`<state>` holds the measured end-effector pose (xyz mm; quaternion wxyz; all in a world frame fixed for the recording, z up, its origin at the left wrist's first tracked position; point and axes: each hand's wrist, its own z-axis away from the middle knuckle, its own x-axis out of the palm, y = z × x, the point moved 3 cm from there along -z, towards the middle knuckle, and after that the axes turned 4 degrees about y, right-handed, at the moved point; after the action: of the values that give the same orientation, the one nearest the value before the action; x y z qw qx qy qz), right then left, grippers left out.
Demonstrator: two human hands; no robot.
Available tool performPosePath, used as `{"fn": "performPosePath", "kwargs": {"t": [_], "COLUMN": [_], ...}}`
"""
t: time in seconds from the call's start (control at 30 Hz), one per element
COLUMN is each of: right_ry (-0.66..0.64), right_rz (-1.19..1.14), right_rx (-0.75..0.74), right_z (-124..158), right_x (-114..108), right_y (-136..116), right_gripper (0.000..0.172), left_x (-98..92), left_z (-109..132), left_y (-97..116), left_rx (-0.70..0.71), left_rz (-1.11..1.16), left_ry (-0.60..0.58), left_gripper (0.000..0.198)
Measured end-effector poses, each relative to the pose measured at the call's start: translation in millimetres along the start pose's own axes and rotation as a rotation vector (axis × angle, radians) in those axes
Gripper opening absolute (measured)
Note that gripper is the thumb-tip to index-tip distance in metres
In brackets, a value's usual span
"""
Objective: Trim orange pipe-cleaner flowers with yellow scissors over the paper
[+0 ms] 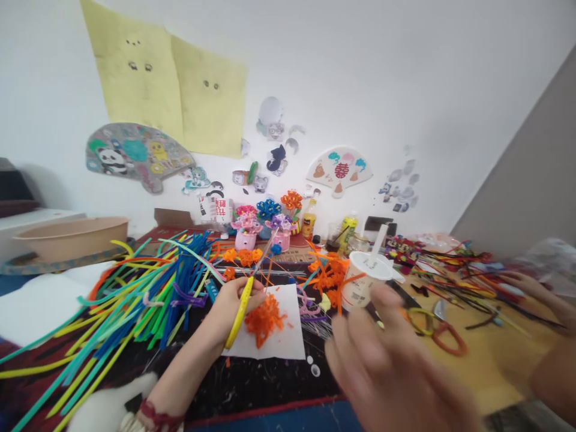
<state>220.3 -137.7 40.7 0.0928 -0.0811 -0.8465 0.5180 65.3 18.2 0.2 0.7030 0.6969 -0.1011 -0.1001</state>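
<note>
My left hand is shut around a pair of yellow-handled scissors, whose blades point up and away from me. Just to its right, a clump of orange chenille fluff lies on a white paper sheet. My right hand is blurred by motion, with its fingers apart and nothing in them. It is nearest a white plastic cup with a straw, which it does not clearly touch. A co-worker's hand rests at the far right on the wooden tabletop.
A large heap of long multicoloured pipe cleaners lies to the left. Orange pipe-cleaner flowers sit behind the paper. Pink pots of flowers, bottles and a tan basin stand along the wall, with strewn dark stems at right.
</note>
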Motion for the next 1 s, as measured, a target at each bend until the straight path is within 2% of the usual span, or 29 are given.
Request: {"fn": "performPosePath", "kwargs": {"t": [0.03,0.07,0.13,0.23,0.33,0.47,0.6,0.73,1.0], "right_ry": [0.082,0.108,0.121,0.011,-0.167,-0.176,-0.237,-0.238,-0.289], "right_rz": [-0.08,-0.106,0.009,0.197,0.131,-0.081,-0.126,-0.091,-0.073], "right_rx": [0.01,0.023,0.092,0.177,0.194,0.203,0.25,0.258,0.266], "right_z": [-13.5,-28.2,-59.2,-101.0,-124.4,-124.9,-112.9,-107.6,-103.3], "right_x": [1.6,4.7,11.3,25.3,43.1,51.5,46.7,42.2,47.3], "right_y": [3.5,9.1,27.0,59.5,87.7,115.7,130.8,126.8,114.6], "right_gripper": [0.033,0.026,0.02,0.016,0.022,0.032,0.035,0.032,0.028], "left_x": [0.0,-0.1,-0.6,-1.1,-1.9,-4.9,-6.9,-6.1,-2.4], "left_z": [0.3,0.6,1.1,1.8,1.0,-2.7,-5.1,-3.2,2.7], "left_y": [0.4,0.7,1.3,1.6,0.3,-2.5,-4.7,-5.6,0.5], "left_rx": [0.006,0.012,0.026,0.049,0.066,0.08,0.071,0.046,0.021], "left_rz": [0.012,0.023,0.048,0.083,0.104,0.107,0.106,0.101,0.064], "left_ry": [-0.002,0.0,0.009,0.026,0.042,0.073,0.092,0.108,0.085], "left_gripper": [0.034,0.035,0.036,0.038,0.041,0.042,0.041,0.039,0.035]}}
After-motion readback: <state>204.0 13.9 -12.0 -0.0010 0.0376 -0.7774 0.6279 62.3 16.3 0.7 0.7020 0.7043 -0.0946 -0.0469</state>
